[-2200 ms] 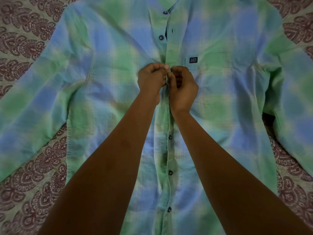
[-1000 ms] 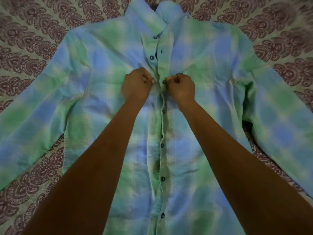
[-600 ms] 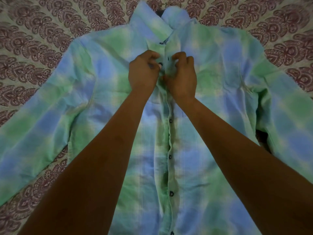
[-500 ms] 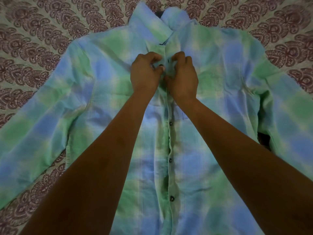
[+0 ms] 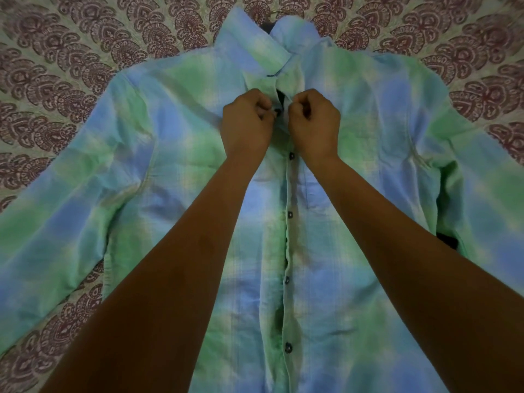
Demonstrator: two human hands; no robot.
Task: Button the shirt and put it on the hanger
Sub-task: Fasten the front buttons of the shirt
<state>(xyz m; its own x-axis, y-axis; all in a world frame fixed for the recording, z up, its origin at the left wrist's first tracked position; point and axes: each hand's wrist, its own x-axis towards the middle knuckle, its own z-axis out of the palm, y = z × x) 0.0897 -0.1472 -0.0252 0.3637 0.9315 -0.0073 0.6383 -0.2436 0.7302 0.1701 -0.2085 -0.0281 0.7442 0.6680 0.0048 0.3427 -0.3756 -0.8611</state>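
Both grips have drawn slightly apart since half a second ago. I log: left grip point(image 5: 246, 124), pinching the shirt point(image 5: 170, 137) edge beside a dark button point(image 5: 278, 111); right grip point(image 5: 313, 123), pinching the opposite edge. Shirt: flat, front up, sleeves spread, lower buttons fastened, on patterned bed cover point(image 5: 56, 52).

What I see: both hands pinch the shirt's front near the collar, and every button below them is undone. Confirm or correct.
One part is wrong. In the head view the buttons below the hands are fastened, the front closed there. The rest stands: left hand and right hand pinch the shirt front near the collar.
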